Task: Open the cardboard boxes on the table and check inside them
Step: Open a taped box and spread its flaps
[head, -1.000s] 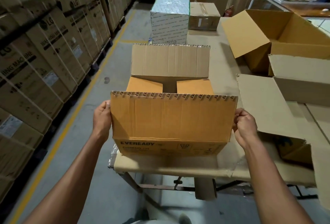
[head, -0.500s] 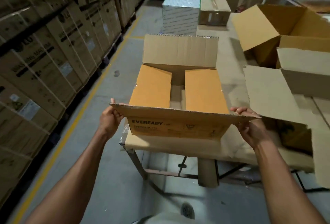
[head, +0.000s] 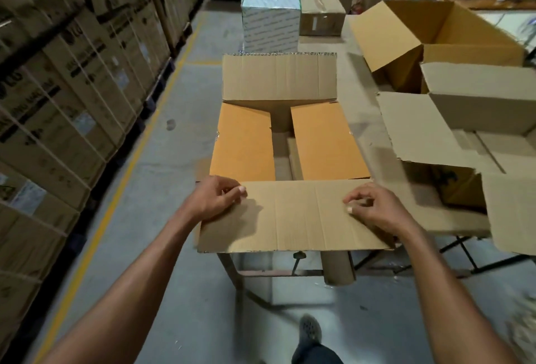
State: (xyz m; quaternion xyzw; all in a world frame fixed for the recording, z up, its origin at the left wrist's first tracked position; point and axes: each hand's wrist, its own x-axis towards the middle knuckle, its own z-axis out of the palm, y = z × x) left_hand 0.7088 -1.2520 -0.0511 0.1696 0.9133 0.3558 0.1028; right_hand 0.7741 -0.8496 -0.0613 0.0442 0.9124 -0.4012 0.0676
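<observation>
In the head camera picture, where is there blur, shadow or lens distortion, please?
Head view: the left hand throws a dark shadow onto the near flap; the right edge is smeared with motion blur around the torn open box; the wide lens bends the stacked cartons on the left; light is dim, without glare.

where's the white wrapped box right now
In the head view the white wrapped box stands at the table's far end, behind the open box, left of a taped brown box.
</observation>
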